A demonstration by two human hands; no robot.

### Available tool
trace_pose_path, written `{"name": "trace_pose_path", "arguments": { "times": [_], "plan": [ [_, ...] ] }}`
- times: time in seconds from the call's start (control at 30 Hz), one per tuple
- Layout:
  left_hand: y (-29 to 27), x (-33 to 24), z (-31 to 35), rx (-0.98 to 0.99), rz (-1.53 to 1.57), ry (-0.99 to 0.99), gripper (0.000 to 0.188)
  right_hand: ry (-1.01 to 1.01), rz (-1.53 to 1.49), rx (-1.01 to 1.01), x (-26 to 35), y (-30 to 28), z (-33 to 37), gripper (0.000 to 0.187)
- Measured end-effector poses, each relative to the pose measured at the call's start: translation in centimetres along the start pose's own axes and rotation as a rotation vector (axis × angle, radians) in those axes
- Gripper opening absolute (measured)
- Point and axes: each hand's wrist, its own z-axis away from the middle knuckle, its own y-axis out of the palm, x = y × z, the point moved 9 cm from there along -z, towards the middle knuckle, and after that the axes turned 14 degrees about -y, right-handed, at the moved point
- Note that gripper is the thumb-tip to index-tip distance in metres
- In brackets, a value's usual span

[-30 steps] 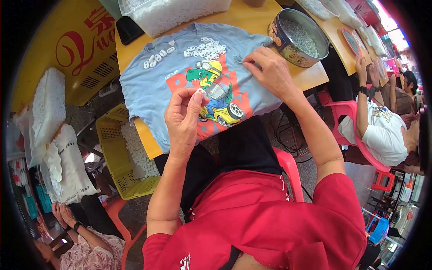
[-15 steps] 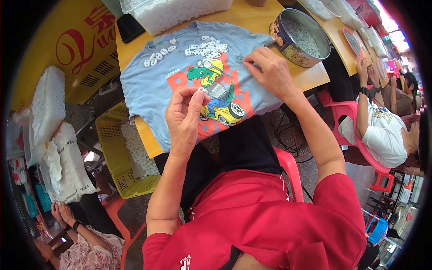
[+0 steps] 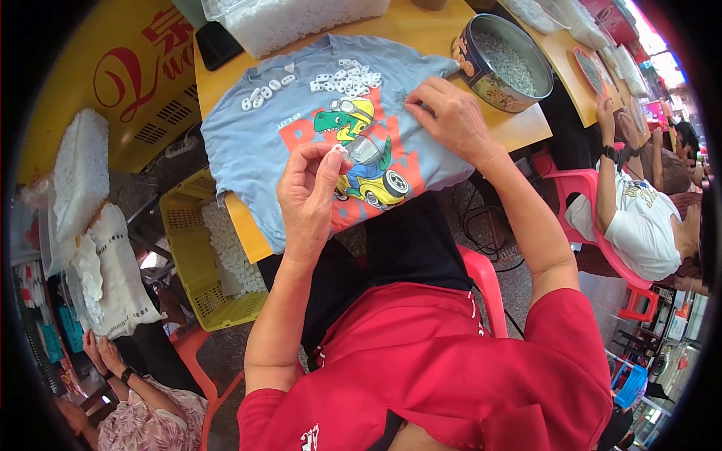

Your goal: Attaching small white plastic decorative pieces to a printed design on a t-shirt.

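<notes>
A blue-grey T-shirt (image 3: 248,165) with a cartoon dinosaur print lies spread over the table. Over its middle, my left hand (image 3: 307,197) pinches a small white plastic piece (image 3: 341,151) between thumb and forefinger. Farther right, my right hand (image 3: 451,120) rests on the shirt with its fingers curled at a little heap of tiny metal pieces (image 3: 401,96); whatever is between its fingertips is too small to make out. A loose cluster of white plastic pieces (image 3: 347,78) lies on the shirt's upper part. To the left of it are several two-holed white pieces (image 3: 263,95) in a slanting row.
A round tin (image 3: 470,64) of small metal parts stands at the table's right. At the back is a clear tub (image 3: 301,26) full of white pieces, beside a black phone-like object (image 3: 217,46). A yellow crate (image 3: 180,248) sits low on the left. Other people sit on both sides.
My right hand has shifted very slightly at the small metal heap. The left hand keeps its pinch on the white piece in the same place.
</notes>
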Motion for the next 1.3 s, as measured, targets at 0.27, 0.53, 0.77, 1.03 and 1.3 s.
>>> {"name": "trace_pose_path", "arguments": {
  "times": [0.27,0.53,0.77,1.03,1.3],
  "plan": [
    [0.0,0.0,0.0,0.014,-0.001,0.019,0.014,-0.112,-0.141,0.09,1.2,-0.6,0.1,0.015],
    [0.1,0.1,-0.1,0.012,0.007,0.011,0.014,-0.055,-0.136,0.037,0.4,-0.6,0.3,0.014],
    [0.0,0.1,0.0,0.005,0.004,0.013,0.015,-0.149,-0.041,0.075,1.3,-0.2,-0.4,0.014],
    [0.2,0.1,-0.1,0.007,0.005,0.011,0.013,-0.276,-0.008,0.149,1.0,0.4,-1.7,0.01],
    [0.0,0.2,-0.1,0.005,0.007,0.004,0.013,-0.36,0.013,0.355,1.6,1.9,-3.3,0.01]
  ]
}}
